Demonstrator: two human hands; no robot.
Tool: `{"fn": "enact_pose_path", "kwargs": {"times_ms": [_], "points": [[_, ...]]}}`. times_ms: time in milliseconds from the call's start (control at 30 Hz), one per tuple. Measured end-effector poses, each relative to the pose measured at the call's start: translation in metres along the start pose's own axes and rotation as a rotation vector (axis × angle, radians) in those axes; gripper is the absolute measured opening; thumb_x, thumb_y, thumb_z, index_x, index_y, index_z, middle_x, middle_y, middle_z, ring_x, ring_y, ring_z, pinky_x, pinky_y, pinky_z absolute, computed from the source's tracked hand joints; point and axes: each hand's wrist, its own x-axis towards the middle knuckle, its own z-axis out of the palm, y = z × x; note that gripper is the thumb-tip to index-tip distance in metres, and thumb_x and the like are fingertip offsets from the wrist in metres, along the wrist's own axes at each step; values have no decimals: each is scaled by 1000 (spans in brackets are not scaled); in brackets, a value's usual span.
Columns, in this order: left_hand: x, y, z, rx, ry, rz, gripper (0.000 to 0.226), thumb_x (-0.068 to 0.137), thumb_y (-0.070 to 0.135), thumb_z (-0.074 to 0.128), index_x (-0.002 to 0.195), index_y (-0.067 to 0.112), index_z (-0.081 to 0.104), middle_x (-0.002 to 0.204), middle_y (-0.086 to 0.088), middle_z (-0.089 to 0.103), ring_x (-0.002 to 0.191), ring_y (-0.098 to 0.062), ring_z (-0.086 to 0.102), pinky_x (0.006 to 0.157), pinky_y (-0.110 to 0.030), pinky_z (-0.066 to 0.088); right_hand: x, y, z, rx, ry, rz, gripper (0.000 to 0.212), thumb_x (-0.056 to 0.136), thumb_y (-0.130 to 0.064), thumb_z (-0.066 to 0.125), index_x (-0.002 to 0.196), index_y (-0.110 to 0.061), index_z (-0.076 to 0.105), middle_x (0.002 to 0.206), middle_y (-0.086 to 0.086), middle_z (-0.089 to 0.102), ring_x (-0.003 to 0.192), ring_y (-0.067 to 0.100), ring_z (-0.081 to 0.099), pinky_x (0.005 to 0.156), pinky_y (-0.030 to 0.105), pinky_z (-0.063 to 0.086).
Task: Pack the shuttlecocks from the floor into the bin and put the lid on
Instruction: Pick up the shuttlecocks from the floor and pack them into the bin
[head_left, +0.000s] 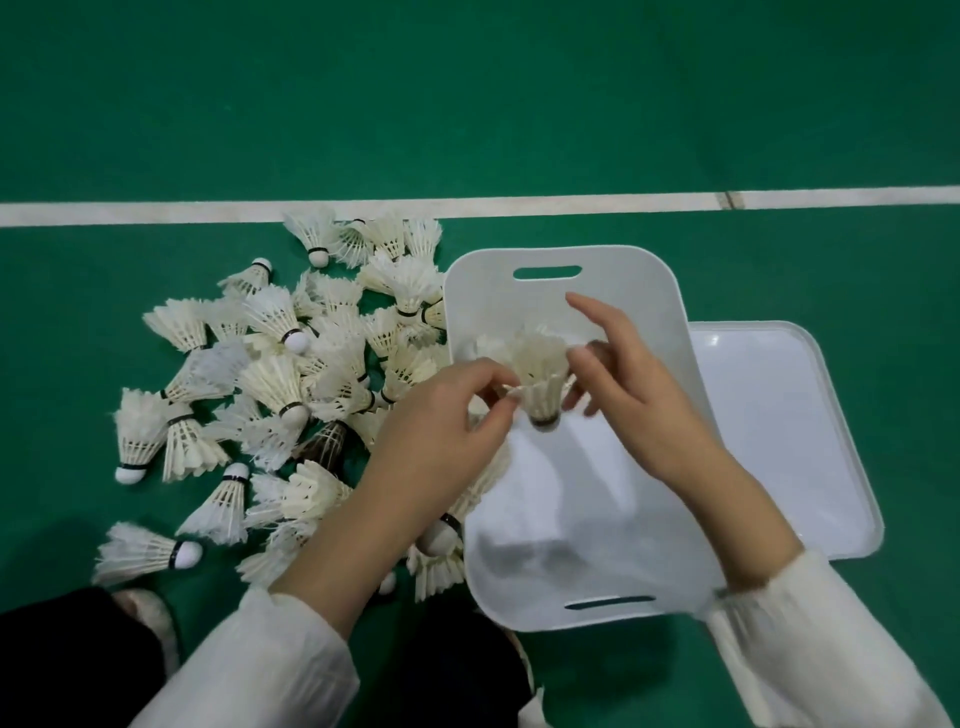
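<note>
- A shuttlecock (540, 382) is held over the open white bin (582, 519), cork down, pinched between the left hand (441, 431) and the right hand (628, 384).
- The bin's interior looks almost bare; more contents cannot be made out.
- The lid (789, 441) lies flat just right of the bin.
- A pile of shuttlecocks (280, 395) covers the green floor (467, 104) to the left.

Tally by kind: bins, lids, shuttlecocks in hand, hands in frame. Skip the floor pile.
Bin: 1
Lid: 1
Shuttlecock in hand: 1, held over the bin between left hand and right hand
Hands: 2
Total: 5
</note>
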Motion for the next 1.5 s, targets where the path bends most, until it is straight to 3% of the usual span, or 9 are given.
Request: {"fn": "enact_pose_path", "kwargs": {"times_ms": [167,300,467,700,867,1000,1300,1400,1500], "points": [[0,15,13,11,-46,97,8,87,22,57,92,24,63,80,13,59,64,3,50,61,-21,41,-32,-6,-17,-11,-18,47,34,88,-53,46,121,-55,39,91,-4,61,74,11,65,67,23,51],[6,18,23,50,-97,115,8,88,24,56,93,21,62,79,10,60,64,-1,51,64,-30,46,-36,-5,-13,-88,-95,194,61,80,-32,70,121,-52,29,93,-5,60,74,15,65,74,29,53],[3,15,22,-6,-147,-20,41,92,43,46,129,29,35,85,7,57,60,0,51,59,-18,39,-20,15,-11,-609,-261,478,16,85,-22,61,100,-17,58,89,-3,65,88,24,62,73,32,47],[2,-2,13,109,-129,36,7,89,22,58,94,21,53,83,13,52,75,-2,54,67,-16,43,29,68,8,-640,-264,828,24,83,-2,58,64,-9,44,82,14,67,86,34,70,79,37,57],[1,-11,16,159,7,151,6,84,19,66,90,17,66,88,13,57,81,-1,50,76,-4,34,56,105,17,-459,102,682,25,93,-8,39,69,-11,46,106,25,63,99,37,62,86,38,53],[4,-20,18,222,28,194,9,81,22,69,85,15,67,83,13,55,87,-4,44,82,-3,28,69,114,19,-430,155,653,19,96,-13,36,99,-1,51,113,25,58,103,39,54,75,33,37],[8,-24,20,267,-10,180,14,90,24,58,96,13,63,85,10,52,87,-15,50,73,-21,33,42,66,-6,-774,-123,559,59,94,-18,45,146,-23,18,127,15,52,112,33,52,81,31,37],[7,-21,18,245,-30,199,12,91,22,56,98,13,61,86,8,54,87,-17,52,76,-30,42,8,12,-11,-455,-53,248,48,91,-21,55,136,-30,38,103,2,60,85,19,59,73,25,44],[5,-13,13,196,-60,255,9,88,18,61,96,14,64,84,8,56,84,-15,53,73,-29,44,-14,-15,-1,-199,-272,189,37,88,-24,60,121,-35,49,82,-3,63,60,12,58,53,9,41]]}}
